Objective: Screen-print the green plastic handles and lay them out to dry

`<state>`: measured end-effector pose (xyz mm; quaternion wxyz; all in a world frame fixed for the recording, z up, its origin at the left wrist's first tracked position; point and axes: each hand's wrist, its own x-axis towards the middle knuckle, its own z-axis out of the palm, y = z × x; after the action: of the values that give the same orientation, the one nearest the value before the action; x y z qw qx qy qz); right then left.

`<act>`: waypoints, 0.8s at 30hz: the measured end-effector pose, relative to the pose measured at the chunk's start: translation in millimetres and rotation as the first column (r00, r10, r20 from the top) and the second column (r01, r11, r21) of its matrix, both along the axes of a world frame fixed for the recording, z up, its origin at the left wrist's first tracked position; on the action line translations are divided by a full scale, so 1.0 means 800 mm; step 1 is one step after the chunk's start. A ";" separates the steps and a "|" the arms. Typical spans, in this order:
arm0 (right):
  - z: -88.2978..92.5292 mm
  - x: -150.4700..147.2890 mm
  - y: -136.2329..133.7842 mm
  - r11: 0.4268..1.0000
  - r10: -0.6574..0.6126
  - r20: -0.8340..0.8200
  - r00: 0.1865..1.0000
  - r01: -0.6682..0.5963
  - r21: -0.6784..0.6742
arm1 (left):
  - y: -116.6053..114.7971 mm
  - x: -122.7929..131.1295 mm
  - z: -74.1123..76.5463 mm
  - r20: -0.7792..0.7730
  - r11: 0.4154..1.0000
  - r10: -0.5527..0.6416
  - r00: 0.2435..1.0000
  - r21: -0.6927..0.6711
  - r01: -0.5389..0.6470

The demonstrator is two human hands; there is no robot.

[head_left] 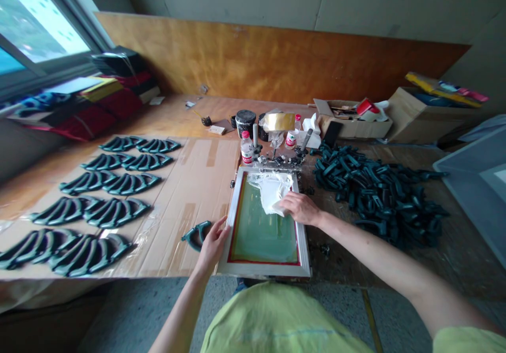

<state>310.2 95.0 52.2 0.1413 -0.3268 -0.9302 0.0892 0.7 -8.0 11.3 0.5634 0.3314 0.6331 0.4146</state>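
Observation:
A screen-printing frame (303, 247) with pale metal rails and green mesh lies in front of me, its far end at a metal clamp (276, 162). My left hand (213, 239) has its fingers closed at the frame's left rail. Just beyond that hand, a dark green curved plastic part (193, 233) lies on the cardboard, partly covered by it. My right hand (301, 208) pinches the lower right corner of a flat white piece (272, 194), over the far half of the mesh. White paste is smeared around the piece; whether it is a scraper or a sheet, I cannot tell.
Paired rows of dark green parts (114, 213) cover the left of the cardboard (182, 184). A heap of similar parts (379, 189) lies at right, beside a grey bin (470, 184). Bottles (246, 150), a black tub (245, 121) and cardboard boxes (358, 126) stand behind.

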 end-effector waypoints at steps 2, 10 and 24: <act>0.014 -0.005 0.024 0.997 -0.070 -0.043 0.997 0.069 -0.029 | 0.000 0.000 0.010 -0.005 1.000 -0.006 1.000 -0.011 0.005; 0.061 -0.003 0.132 0.846 -0.529 -0.117 0.840 0.534 0.008 | 0.020 -0.015 0.100 0.002 0.996 -0.030 1.000 0.078 0.030; -0.043 0.006 0.008 0.902 -0.405 0.048 0.913 0.407 -0.145 | 0.118 0.036 0.202 0.253 0.864 0.080 0.964 0.464 -0.194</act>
<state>315.3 101.7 17.7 0.1236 -0.5238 -0.8334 0.1257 29.7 86.6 173.2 0.4991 0.3668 0.4630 0.6340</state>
